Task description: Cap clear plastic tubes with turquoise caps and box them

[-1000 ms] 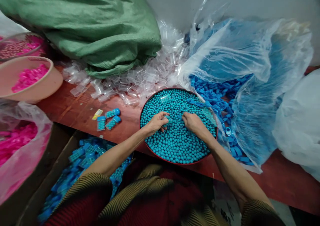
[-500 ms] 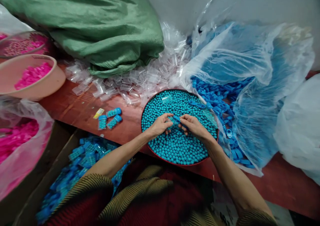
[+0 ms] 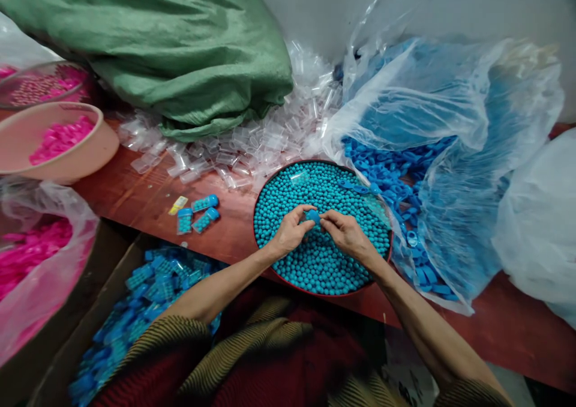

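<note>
Over a round red-rimmed tray [image 3: 324, 293] of turquoise beads [image 3: 333, 269], my two hands meet at one small container with a blue cap [image 3: 313, 216]. My left hand [image 3: 291, 232] is closed around its body, which the fingers mostly hide. The thumb and fingertips of my right hand [image 3: 345, 234] are pinched at the cap's right edge. Behind them, a blue plastic piece [image 3: 353, 187] and a clear empty container [image 3: 299, 179] lie on the beads. Left of the tray, several bead-filled containers with blue caps [image 3: 206, 220] rest on the red table.
Clear empty containers [image 3: 252, 149] are heaped behind the tray, beside a green sack [image 3: 189, 53]. An open plastic bag [image 3: 468, 215] spills blue caps [image 3: 400, 167] on the right. At left are a pink-filled basin [image 3: 85, 164] and a box of filled containers [image 3: 148, 299].
The container has turned in my hands, so its blue cap now faces up towards me. My right fingers have closed in tighter at the cap, and the left fingers have shifted around the body.
</note>
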The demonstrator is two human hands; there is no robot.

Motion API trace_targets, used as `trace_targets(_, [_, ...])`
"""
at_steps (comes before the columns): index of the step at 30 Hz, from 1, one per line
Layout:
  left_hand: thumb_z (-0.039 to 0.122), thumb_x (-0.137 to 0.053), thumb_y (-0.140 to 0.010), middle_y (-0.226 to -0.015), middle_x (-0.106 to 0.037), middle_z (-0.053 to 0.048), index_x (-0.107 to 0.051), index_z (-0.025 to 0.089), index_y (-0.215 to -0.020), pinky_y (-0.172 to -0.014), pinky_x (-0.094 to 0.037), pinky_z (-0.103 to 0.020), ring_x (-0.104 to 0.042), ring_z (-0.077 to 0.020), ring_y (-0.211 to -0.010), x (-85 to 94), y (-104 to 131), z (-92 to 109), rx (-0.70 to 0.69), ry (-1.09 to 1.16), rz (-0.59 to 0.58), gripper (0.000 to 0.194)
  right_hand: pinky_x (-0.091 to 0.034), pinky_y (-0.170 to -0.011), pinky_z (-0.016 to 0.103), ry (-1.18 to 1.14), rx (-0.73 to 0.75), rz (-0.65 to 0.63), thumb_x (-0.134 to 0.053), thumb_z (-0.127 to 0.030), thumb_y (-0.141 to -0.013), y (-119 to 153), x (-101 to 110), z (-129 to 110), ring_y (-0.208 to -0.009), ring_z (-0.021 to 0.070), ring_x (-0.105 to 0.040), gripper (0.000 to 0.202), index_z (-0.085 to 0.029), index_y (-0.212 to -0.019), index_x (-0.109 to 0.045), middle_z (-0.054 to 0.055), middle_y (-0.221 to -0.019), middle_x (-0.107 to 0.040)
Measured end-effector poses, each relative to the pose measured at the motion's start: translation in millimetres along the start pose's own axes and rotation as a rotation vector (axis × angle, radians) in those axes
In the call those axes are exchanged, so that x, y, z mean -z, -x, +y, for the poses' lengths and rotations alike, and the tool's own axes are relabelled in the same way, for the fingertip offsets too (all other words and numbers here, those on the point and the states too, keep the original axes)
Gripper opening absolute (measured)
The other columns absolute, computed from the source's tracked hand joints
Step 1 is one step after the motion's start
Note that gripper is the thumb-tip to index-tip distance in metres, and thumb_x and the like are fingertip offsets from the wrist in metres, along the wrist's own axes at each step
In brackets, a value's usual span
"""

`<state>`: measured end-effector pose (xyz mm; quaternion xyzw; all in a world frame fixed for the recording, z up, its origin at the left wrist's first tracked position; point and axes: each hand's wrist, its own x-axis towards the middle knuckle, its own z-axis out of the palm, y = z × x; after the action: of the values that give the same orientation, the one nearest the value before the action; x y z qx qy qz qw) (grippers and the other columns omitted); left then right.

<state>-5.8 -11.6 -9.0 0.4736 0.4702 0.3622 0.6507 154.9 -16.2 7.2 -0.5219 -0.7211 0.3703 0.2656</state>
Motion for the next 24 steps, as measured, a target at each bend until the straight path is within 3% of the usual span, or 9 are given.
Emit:
trace_targets(4, [0.022,-0.055,-0.077,-0.067,-0.049,0.006,-0.054,0.019,-0.106,-0.038,-0.033,-0.015,-0.042,-0.0028,-0.043,0.3,0.8,1.4,-0.004,0.007,-0.024,0.03,-0.041,-0.059,0.024,0.007,0.024,-0.049,-0.048,-0.03,-0.085,1.8,11.3,-0.9,-0.059,0.012,-0.053,0.018,-0.02,-0.082,-0.063,-0.001,-0.067,-0.062])
trace_targets(8, [0.03,-0.057,-0.078,-0.068,-0.051,0.005,-0.049,0.02,-0.11,-0.037,-0.032,-0.016,-0.048,-0.0048,-0.042,8.8,0.4,4.5,0.001,0.024,-0.101,0.035,-0.047,-0.057,0.025,-0.302,-0.073,-0.13,-0.056,-0.033,-0.08,3.7,20.9,3.0,-0.057,0.0113,-0.055,0.024,-0.02,-0.098,-0.064,-0.001,-0.07,-0.062])
trace_targets(11, [0.031,-0.058,-0.077,-0.068,-0.052,0.005,-0.047,0.019,-0.11,-0.037,-0.033,-0.016,-0.05,-0.0057,-0.042,13.0,0.9,8.3,0.013,-0.008,-0.188,0.036,-0.05,-0.054,0.027,-0.56,-0.204,-0.027,-0.064,-0.036,-0.072,-0.7,20.8,6.0,-0.056,0.0112,-0.057,0.036,-0.02,-0.104,-0.062,0.0,-0.076,-0.064])
trace_targets(13, [0.03,-0.057,-0.077,-0.07,-0.053,0.004,-0.047,0.019,-0.109,-0.037,-0.033,-0.016,-0.049,-0.0052,-0.042,12.1,2.7,9.7,0.02,-0.026,-0.202,0.035,-0.05,-0.051,0.027,-0.608,-0.245,0.061,-0.067,-0.038,-0.069,-5.0,17.8,6.1,-0.056,0.0119,-0.058,0.042,-0.019,-0.106,-0.062,0.001,-0.077,-0.065])
trace_targets(16, [0.028,-0.056,-0.078,-0.073,-0.053,0.004,-0.047,0.019,-0.113,-0.039,-0.034,-0.017,-0.046,-0.0044,-0.043,6.4,7.0,10.0,0.027,0.0,-0.129,0.038,-0.052,-0.056,0.03,-0.39,-0.176,0.095,-0.057,-0.038,-0.078,-7.0,10.7,1.6,-0.057,0.014,-0.06,0.032,-0.019,-0.102,-0.065,0.002,-0.073,-0.065])
trace_targets(19, [0.025,-0.055,-0.078,-0.075,-0.052,0.003,-0.045,0.022,-0.124,-0.043,-0.036,-0.018,-0.043,-0.0051,-0.047,0.5,10.5,10.3,0.017,0.023,-0.012,0.047,-0.053,-0.076,0.037,-0.03,-0.009,0.089,-0.046,-0.036,-0.087,-0.5,0.2,-5.9,-0.081,0.0212,-0.066,0.033,-0.02,-0.111,-0.063,0.008,-0.089,-0.069])
trace_targets(22, [0.022,-0.055,-0.079,-0.08,-0.056,0.001,-0.049,0.021,-0.123,-0.056,-0.042,-0.021,-0.047,-0.0082,-0.059,-1.7,11.1,11.9,-0.039,0.032,0.038,0.045,-0.051,-0.086,0.045,0.227,0.134,0.079,-0.055,-0.042,-0.083,8.1,-12.0,-11.8,-0.112,0.0308,-0.057,0.057,-0.016,-0.133,-0.044,0.018,-0.122,-0.058])
trace_targets(24, [0.02,-0.056,-0.079,-0.085,-0.059,0.0,-0.052,0.02,-0.121,-0.066,-0.043,-0.022,-0.051,-0.0104,-0.069,-1.1,10.3,13.2,-0.064,0.046,0.025,0.042,-0.053,-0.082,0.046,0.331,0.18,0.085,-0.059,-0.045,-0.08,10.9,-18.6,-13.8,-0.115,0.034,-0.054,0.074,-0.012,-0.14,-0.031,0.022,-0.129,-0.051])
